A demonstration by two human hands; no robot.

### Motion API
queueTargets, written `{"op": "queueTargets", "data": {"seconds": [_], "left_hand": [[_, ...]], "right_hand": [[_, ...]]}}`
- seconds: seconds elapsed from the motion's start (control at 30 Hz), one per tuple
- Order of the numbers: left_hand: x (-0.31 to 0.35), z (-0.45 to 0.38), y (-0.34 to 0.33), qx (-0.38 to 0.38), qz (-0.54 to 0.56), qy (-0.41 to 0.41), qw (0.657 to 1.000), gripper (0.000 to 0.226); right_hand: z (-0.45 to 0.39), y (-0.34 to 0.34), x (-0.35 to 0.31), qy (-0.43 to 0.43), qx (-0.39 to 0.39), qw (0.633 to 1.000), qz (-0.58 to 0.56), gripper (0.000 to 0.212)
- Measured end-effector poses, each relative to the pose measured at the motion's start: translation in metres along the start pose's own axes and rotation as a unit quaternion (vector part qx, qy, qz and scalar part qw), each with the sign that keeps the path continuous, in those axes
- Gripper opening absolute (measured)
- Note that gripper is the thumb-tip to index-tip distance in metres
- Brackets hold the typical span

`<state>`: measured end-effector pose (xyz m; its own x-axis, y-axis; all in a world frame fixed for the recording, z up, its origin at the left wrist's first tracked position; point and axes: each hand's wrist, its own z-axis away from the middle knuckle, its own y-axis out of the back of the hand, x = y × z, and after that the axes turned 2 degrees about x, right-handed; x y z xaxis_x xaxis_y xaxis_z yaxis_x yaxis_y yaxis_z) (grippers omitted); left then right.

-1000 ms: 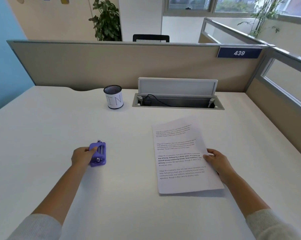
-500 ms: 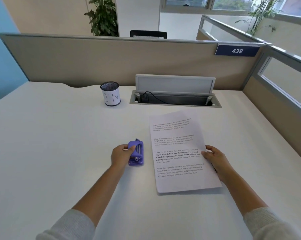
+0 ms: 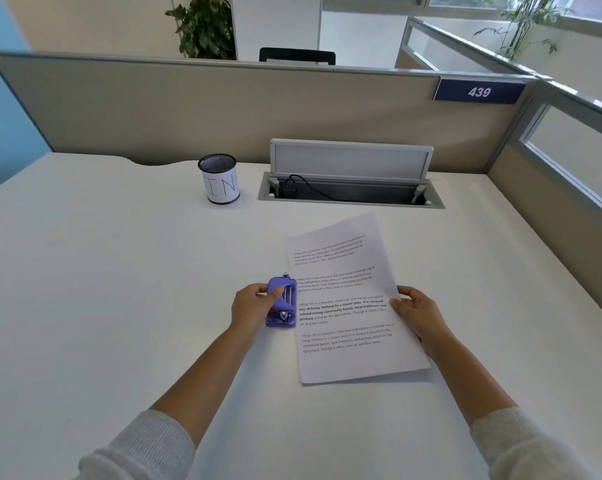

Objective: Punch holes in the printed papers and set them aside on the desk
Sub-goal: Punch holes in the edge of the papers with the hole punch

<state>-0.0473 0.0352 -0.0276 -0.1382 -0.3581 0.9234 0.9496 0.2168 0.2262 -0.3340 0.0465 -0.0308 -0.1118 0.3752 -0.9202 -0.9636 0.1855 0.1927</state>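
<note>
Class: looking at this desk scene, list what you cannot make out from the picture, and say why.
- Pen cup contents: head view, dark mesh rim hides the inside.
- Small print on the paper: too small and blurred.
- How many sheets: stack edge too thin to count.
- Whether the hole punch slot has caught the paper edge: left hand and punch body hide it.

Two bare forearms reach onto a white desk (image 3: pixel 102 271), each ending in an uncovered hand, the left hand (image 3: pixel 249 308) and the right hand (image 3: pixel 418 315), with no rings, watch or bracelets showing. Both arms wear pale grey knitted sleeves with a fine ribbed texture. At the desk's near edge, the left sleeve (image 3: pixel 143 448) and the right sleeve (image 3: pixel 524 445) are pushed up toward the elbows, their cuffs bunched in soft rolls.
</note>
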Motion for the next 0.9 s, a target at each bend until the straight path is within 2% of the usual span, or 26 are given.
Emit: {"op": "queueTargets", "data": {"seconds": [0.3, 0.57, 0.9], "left_hand": [[-0.002, -0.002, -0.002, 0.009, -0.011, -0.006, 1.000, 0.022], [-0.004, -0.005, 0.001, 0.018, 0.022, 0.008, 1.000, 0.029], [-0.008, -0.004, 0.001, 0.012, 0.023, -0.005, 1.000, 0.025]], "right_hand": [[0.002, -0.003, 0.000, 0.002, -0.002, 1.000, -0.006, 0.022], [0.004, 0.004, 0.002, -0.017, 0.017, 0.998, -0.061, 0.026], [0.011, 0.000, 0.003, 0.033, 0.010, 0.999, 0.000, 0.020]]}}
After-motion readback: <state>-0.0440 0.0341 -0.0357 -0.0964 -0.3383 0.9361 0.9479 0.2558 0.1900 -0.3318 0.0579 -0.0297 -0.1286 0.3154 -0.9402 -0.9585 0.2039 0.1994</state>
